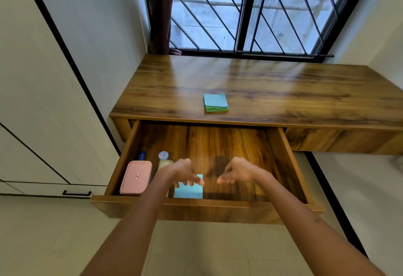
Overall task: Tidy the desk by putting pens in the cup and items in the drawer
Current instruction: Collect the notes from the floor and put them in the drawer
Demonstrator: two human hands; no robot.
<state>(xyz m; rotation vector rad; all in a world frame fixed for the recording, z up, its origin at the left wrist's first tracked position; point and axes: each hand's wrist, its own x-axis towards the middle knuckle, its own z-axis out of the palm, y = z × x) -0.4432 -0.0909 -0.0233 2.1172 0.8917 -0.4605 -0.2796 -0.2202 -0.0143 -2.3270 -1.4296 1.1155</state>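
Open drawer (pixel 290 162), blue pad (pixel 189 190) square-on inside, both hands' fingers (pixel 196 181) loosely curled, empty.

A stack of paper squares (pixel 216 102) lies on the wooden desk (pixel 283 92).
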